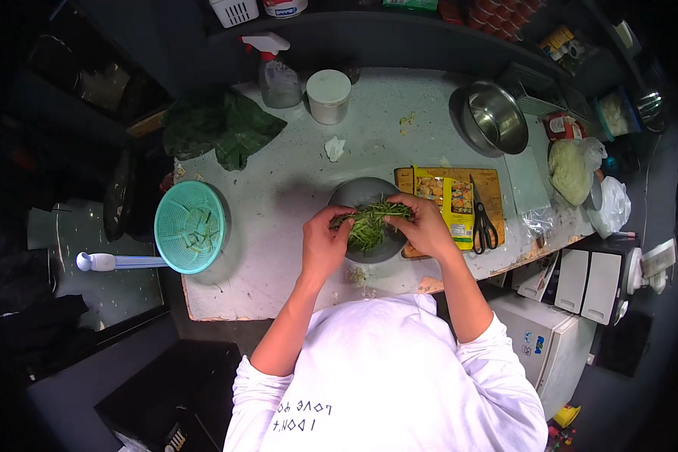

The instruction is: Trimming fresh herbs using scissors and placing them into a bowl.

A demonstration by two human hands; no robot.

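Note:
Both my hands hold a bunch of cut green leafy vegetables (367, 226) over a grey bowl (376, 257). The fingers of my left hand (326, 237) pinch its left end, and my right hand (424, 226) grips the right end. Some greens hang down into the bowl, and its bottom is partly hidden by them. Right of the bowl, a wooden cutting board (489, 181) carries a yellow food packet (457, 217) and black-handled scissors (485, 229). A turquoise plastic colander (166, 226) with a few green scraps stands at the left.
Dark green leaves (243, 130) lie at the back left, near a spray bottle (279, 82) and a white lidded tub (329, 99). A steel bowl (497, 118) stands at the back right. Plastic bags (613, 206) sit by the table's right edge. A crumpled tissue (334, 148) lies behind the grey bowl.

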